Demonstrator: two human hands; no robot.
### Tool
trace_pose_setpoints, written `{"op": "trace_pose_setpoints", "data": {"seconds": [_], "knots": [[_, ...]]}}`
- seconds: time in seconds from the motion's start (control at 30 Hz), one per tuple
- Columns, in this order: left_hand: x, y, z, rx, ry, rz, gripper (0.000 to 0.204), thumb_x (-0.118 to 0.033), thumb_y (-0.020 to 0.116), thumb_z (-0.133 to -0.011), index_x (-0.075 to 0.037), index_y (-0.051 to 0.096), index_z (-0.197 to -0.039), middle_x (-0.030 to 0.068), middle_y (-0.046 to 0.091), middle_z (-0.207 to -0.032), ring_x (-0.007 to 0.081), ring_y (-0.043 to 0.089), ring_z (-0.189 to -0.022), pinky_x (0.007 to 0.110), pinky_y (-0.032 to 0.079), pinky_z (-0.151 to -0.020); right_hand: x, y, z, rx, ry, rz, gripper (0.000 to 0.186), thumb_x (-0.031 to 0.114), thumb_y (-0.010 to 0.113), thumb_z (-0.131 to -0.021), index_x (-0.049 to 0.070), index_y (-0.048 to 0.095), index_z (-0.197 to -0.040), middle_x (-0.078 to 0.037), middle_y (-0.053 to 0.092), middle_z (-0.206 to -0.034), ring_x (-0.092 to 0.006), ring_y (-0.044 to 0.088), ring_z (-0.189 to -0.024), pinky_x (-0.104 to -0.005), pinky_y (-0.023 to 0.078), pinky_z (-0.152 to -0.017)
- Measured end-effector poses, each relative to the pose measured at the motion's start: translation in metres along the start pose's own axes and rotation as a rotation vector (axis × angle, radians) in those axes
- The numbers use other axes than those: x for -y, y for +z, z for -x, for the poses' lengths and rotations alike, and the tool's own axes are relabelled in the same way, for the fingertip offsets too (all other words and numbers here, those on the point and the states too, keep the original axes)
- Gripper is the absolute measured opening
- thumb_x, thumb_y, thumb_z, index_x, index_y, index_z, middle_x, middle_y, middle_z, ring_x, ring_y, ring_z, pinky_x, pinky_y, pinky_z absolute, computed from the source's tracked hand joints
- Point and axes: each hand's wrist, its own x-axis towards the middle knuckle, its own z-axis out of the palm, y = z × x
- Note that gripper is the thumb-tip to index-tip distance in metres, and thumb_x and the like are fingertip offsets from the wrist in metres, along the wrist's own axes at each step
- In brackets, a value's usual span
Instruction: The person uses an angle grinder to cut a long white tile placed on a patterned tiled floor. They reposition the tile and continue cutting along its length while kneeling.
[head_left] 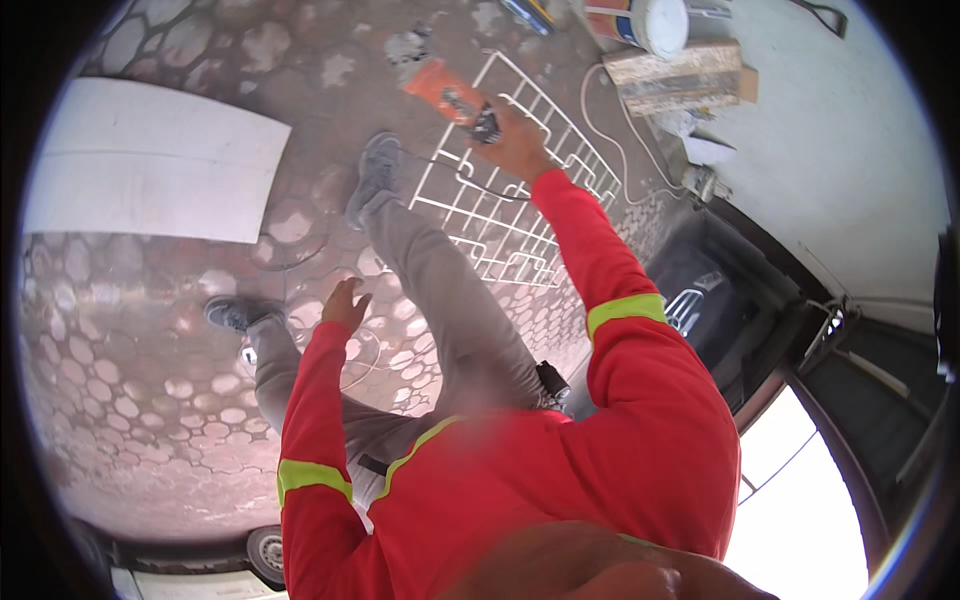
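Observation:
My right hand (513, 142) is closed round the black rear end of an orange power tool (437, 88), which looks like an angle grinder. Its grey head points away toward the upper left and is blurred. Below and beside the tool, a white metal grille (480, 215) of crossed bars stretches over the paving, partly covered by my right hand and sleeve. A dark cord (430, 160) crosses in front of the grille near my shoe. My left hand (345, 303) hangs free beside my legs, fingers apart, holding nothing.
On the left lies a large white panel (160, 160) on the stone-paved ground. At the upper right are a white bucket (665, 28), a worn wooden board (680, 78) and a pale cable (590, 112) by the wall. A car wheel (266, 553) shows at lower left.

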Motion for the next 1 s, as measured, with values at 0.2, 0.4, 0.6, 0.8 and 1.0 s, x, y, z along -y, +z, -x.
{"op": "trace_pose_setpoints", "data": {"seconds": [0.2, 0.4, 0.6, 0.8, 1.0], "knots": [[0.023, 0.125, 0.010, 0.217, -0.020, -0.150, 0.044, -0.028, 0.070, -0.091, -0.004, 0.059, -0.126, 0.0183, 0.063, -0.120, 0.0348, 0.064, -0.106, 0.045, 0.051, -0.091, -0.033, 0.101, 0.080, 0.196, 0.094, -0.207, 0.075, 0.037, 0.082, -0.068, 0.005, 0.055, -0.131, -0.017, 0.070, -0.104, -0.0375, 0.070, -0.094, -0.0462, 0.055, -0.084], [0.091, 0.142, -0.024, 0.265, 0.011, -0.239, 0.045, -0.030, 0.071, -0.089, -0.007, 0.058, -0.125, 0.0181, 0.061, -0.121, 0.0363, 0.058, -0.116, 0.046, 0.047, -0.099, 0.001, 0.220, 0.080, 0.255, -0.046, -0.314, 0.067, 0.032, 0.082, -0.067, 0.003, 0.057, -0.121, -0.017, 0.069, -0.101, -0.0376, 0.070, -0.091, -0.0467, 0.055, -0.079], [0.240, 0.047, -0.011, 0.142, -0.088, -0.268, 0.049, -0.033, 0.074, -0.088, -0.007, 0.058, -0.127, 0.0162, 0.061, -0.123, 0.0371, 0.061, -0.114, 0.046, 0.050, -0.096, 0.141, 0.431, 0.037, 0.172, -0.184, -0.358, 0.063, 0.026, 0.080, -0.069, 0.003, 0.054, -0.122, -0.019, 0.068, -0.103, -0.0390, 0.069, -0.090, -0.0477, 0.055, -0.076], [0.393, -0.036, 0.083, 0.124, -0.189, -0.145, 0.047, -0.039, 0.071, -0.089, -0.014, 0.060, -0.127, 0.0118, 0.059, -0.127, 0.0341, 0.058, -0.120, 0.051, 0.048, -0.098, 0.340, 0.650, 0.045, 0.361, -0.143, -0.254, 0.081, 0.031, 0.083, -0.072, 0.004, 0.047, -0.139, -0.021, 0.068, -0.115, -0.0397, 0.067, -0.104, -0.0481, 0.054, -0.086], [0.499, -0.040, 0.127, 0.132, -0.161, -0.088, 0.045, -0.038, 0.069, -0.090, -0.014, 0.060, -0.128, 0.0116, 0.058, -0.128, 0.0335, 0.057, -0.121, 0.051, 0.047, -0.102, 0.413, 0.817, 0.060, 0.287, -0.183, -0.277, 0.083, 0.034, 0.085, -0.073, -0.001, 0.046, -0.137, -0.022, 0.068, -0.114, -0.0383, 0.068, -0.102, -0.0467, 0.053, -0.089]]}}
